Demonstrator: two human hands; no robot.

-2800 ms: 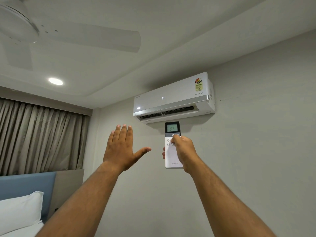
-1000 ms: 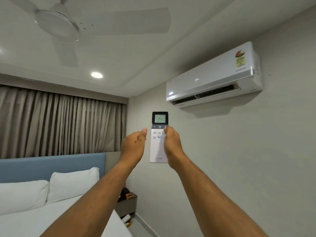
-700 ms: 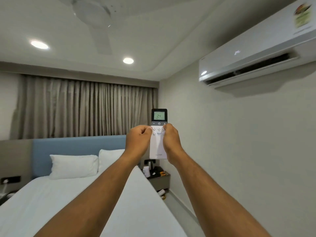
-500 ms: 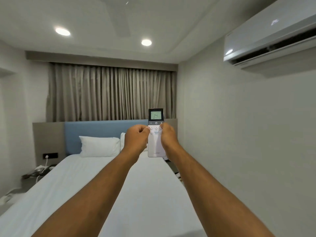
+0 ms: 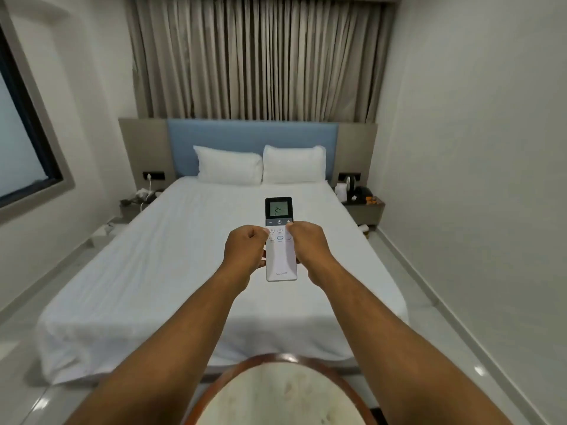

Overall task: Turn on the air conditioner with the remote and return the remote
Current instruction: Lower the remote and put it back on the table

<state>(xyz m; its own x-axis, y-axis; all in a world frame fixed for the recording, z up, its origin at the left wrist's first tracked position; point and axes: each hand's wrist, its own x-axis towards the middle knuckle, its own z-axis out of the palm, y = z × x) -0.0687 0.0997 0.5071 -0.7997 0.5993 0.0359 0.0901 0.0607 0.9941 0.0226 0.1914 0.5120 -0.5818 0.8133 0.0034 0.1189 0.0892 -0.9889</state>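
Both hands hold the remote (image 5: 280, 259) out in front, above the middle of the bed (image 5: 190, 271). The left hand (image 5: 245, 248) is curled into a loose fist against the remote's left edge, its fingertips at the button rows. The right hand (image 5: 308, 245) grips the right edge, fingers wrapped behind and thumb near the top buttons. The remote stands upright with its face to the camera; its dark screen at the top reads 24, and the white lower half carries a small logo. Two white pillows (image 5: 260, 165) lean on a blue headboard (image 5: 251, 133) at the far end, with closed curtains (image 5: 254, 56) above. A nightstand (image 5: 363, 207) with a kettle sits far right of the bed. A round table (image 5: 276, 394) with a wooden rim lies at the near edge, between the forearms.
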